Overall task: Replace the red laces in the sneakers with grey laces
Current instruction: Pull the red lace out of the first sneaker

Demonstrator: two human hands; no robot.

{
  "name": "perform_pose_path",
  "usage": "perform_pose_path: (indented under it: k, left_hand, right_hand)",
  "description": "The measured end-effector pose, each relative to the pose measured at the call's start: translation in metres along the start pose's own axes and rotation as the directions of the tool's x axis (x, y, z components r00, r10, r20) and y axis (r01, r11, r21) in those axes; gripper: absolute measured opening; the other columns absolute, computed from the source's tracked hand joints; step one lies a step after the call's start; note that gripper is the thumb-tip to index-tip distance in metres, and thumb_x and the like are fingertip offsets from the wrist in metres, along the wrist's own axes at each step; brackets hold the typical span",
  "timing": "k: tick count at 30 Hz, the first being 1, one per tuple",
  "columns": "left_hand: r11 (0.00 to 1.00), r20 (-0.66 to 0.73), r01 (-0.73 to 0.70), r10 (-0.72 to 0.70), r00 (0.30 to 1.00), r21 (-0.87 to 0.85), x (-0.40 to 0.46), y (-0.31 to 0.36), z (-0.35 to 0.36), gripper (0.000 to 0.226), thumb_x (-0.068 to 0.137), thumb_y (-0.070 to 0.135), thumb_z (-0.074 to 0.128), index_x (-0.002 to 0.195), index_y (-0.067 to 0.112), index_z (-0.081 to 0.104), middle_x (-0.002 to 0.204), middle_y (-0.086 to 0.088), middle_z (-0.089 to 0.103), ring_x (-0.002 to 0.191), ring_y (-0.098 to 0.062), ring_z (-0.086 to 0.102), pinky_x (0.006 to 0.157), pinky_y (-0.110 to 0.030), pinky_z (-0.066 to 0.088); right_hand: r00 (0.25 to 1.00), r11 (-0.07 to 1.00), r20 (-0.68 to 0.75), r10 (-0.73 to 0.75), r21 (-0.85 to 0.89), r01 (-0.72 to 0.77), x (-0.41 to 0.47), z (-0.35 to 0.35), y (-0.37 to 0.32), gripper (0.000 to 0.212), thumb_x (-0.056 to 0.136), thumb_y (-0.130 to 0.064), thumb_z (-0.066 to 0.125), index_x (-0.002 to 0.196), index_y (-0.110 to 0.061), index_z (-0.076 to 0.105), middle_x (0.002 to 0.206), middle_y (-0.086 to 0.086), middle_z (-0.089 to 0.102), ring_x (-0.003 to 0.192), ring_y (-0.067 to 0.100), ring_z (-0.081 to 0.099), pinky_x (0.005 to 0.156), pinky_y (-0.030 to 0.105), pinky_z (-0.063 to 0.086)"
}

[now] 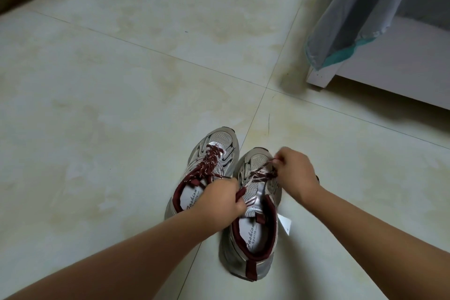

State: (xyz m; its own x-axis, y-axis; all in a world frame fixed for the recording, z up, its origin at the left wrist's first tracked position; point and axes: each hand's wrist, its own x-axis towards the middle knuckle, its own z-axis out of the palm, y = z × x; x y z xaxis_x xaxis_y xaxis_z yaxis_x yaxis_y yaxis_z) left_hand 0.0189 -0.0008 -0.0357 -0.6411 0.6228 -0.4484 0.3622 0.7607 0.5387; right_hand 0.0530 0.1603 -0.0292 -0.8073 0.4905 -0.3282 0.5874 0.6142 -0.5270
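With both sneakers on the tiled floor [121, 105], the left hand [222, 198] and right hand [295, 173] each pinch the red lace [261, 174] of the right sneaker [253, 234]; draw it out eyelet by eyelet, steadily.

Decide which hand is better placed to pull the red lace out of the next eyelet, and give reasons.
Probably the right hand: it pinches the red lace over the right sneaker's eyelets; the left hand grips a loose end nearer the tongue.

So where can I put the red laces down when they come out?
Bare floor lies left of the left sneaker, and more in front of both toes. It is crowded at the right sneaker, where both hands work, and near the white furniture.
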Motion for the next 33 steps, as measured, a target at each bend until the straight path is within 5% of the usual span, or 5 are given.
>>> perform_pose_path:
  k: [11,18,27,30,33]
  left_hand:
    - [0.999,-0.011,0.025,-0.025,1.0,0.039,0.003,0.005,-0.002,0.013,0.086,0.018,0.05,0.08,0.012,0.04,0.067,0.005,0.04,0.073,-0.017,0.045,0.059,-0.025,0.028]
    - [1.0,0.001,0.027,-0.027,1.0,0.014,0.002,0.003,0.0,0.012,0.087,0.018,0.049,0.08,0.013,0.04,0.066,0.006,0.039,0.07,-0.016,0.045,0.057,-0.023,0.03]
    - [0.999,-0.01,0.021,-0.02,1.0,0.047,0.002,0.004,-0.001,0.011,0.085,0.018,0.049,0.081,0.011,0.042,0.077,-0.003,0.048,0.073,-0.019,0.046,0.061,-0.027,0.031]
    - [0.999,-0.006,0.021,-0.021,1.0,0.04,0.002,0.003,0.0,0.011,0.086,0.018,0.049,0.081,0.011,0.042,0.069,0.002,0.043,0.072,-0.019,0.045,0.06,-0.027,0.031]
    - [0.999,-0.005,0.023,-0.023,1.0,0.026,0.003,0.001,0.001,0.011,0.087,0.019,0.049,0.081,0.012,0.042,0.066,0.005,0.04,0.069,-0.017,0.045,0.056,-0.025,0.031]
  right_hand:
    - [0.947,0.959,0.177,-0.269,-0.038,0.28,0.004,0.02,-0.015,0.004,0.082,-0.017,0.066,0.078,-0.016,0.066,0.078,-0.003,0.053,0.079,0.015,0.049,0.067,0.023,0.032]
    - [0.954,0.803,-0.201,0.221,0.592,-0.061,0.021,-0.01,-0.017,0.015,0.093,-0.015,0.044,0.08,-0.01,0.05,0.077,0.007,0.056,0.074,0.023,0.05,0.064,0.03,0.038]
    - [0.943,0.923,0.235,-0.236,-0.25,0.293,0.006,0.018,-0.023,0.025,0.085,-0.024,0.061,0.062,-0.023,0.051,0.076,0.0,0.051,0.087,0.027,0.051,0.067,0.029,0.035]
    - [0.995,0.976,-0.029,-0.092,0.195,0.096,0.012,0.01,-0.025,0.016,0.094,-0.017,0.047,0.088,-0.007,0.058,0.079,0.006,0.059,0.08,0.025,0.055,0.068,0.03,0.044]
    - [0.957,0.509,-0.036,0.288,0.852,-0.122,0.02,-0.021,-0.033,0.016,0.1,-0.01,0.032,0.089,-0.006,0.043,0.066,0.007,0.054,0.058,0.022,0.053,0.061,0.029,0.053]
